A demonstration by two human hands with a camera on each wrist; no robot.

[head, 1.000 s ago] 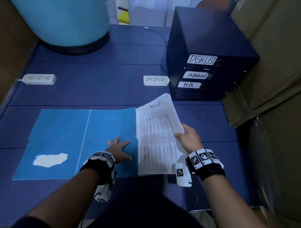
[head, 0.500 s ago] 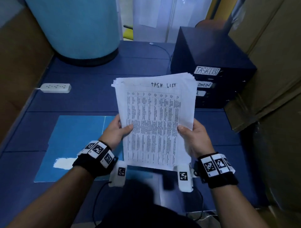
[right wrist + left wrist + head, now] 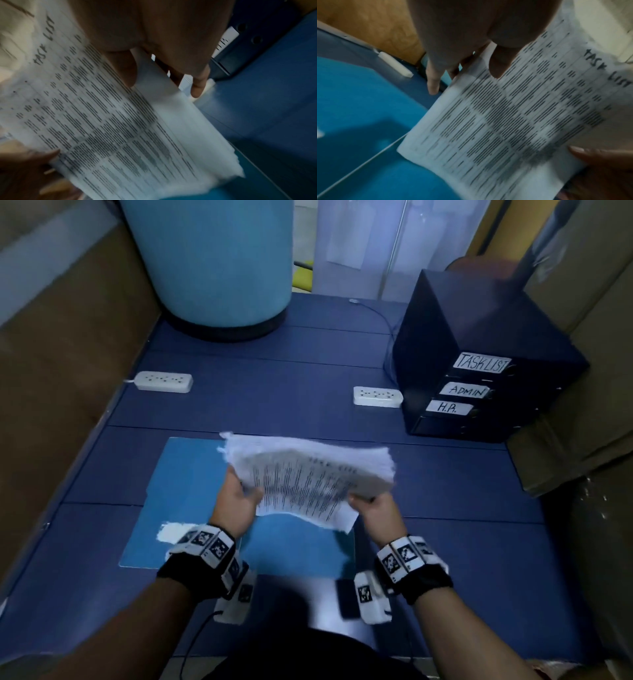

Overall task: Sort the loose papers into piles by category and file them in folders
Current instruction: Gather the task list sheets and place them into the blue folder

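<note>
A stack of white printed papers (image 3: 308,477) headed "TASK LIST" hangs tilted over the open light-blue folder (image 3: 191,484) on the blue floor mat. My left hand (image 3: 239,498) grips the stack's left edge, thumb on the top sheet (image 3: 505,121) and fingers beneath. My right hand (image 3: 373,508) grips the right edge the same way, with its thumb on the papers (image 3: 111,121). The folder (image 3: 359,108) lies flat under the stack, and a white torn patch (image 3: 171,532) shows on its left flap. The picture is blurred with motion.
A dark blue drawer box (image 3: 479,364) labelled TASK LIST, ADMIN and H.R. stands at the back right. Two white power strips (image 3: 163,381) (image 3: 377,396) lie on the mat. A big light-blue drum (image 3: 219,261) stands behind, with cardboard on both sides.
The stack was lifted off the folder by both hands and held upright; now it is tipped flatter and lowered over the open folder. The head view has shifted back.
</note>
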